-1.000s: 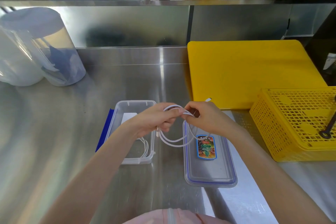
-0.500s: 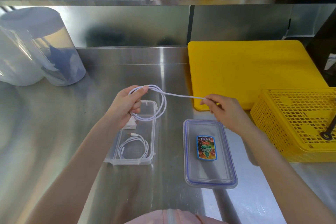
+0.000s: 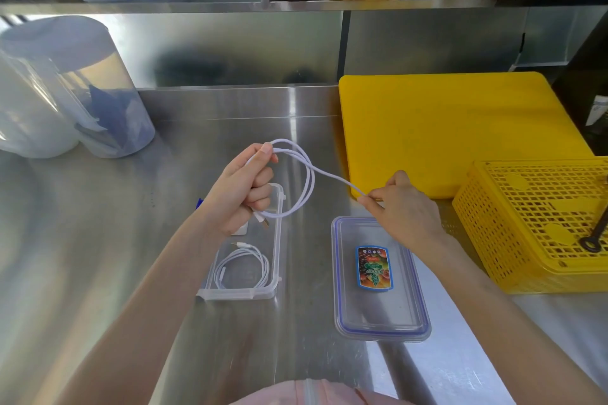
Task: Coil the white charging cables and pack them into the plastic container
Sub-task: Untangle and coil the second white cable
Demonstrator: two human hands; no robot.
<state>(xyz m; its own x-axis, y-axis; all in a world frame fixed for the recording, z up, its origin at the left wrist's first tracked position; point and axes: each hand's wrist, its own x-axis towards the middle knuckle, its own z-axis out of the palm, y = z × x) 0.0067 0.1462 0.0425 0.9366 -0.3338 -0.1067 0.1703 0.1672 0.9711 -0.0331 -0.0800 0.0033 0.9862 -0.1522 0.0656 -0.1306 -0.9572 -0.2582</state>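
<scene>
Since half a second earlier our right hand [image 3: 406, 207] had dipped slightly, pinching the limp, light cable [image 3: 307, 179] taut from loops gripped in our left hand [image 3: 245, 191] above the container [image 3: 278, 240] mid-table.

A stainless steel table [image 3: 108, 240] is carrying an open plastic container [image 3: 278, 240], its lid [image 3: 378, 316] just beside it, a yellow cutting board [image 3: 444, 128], a yellow perforated basket [image 3: 526, 230] and two clear tubs [image 3: 65, 92].
</scene>
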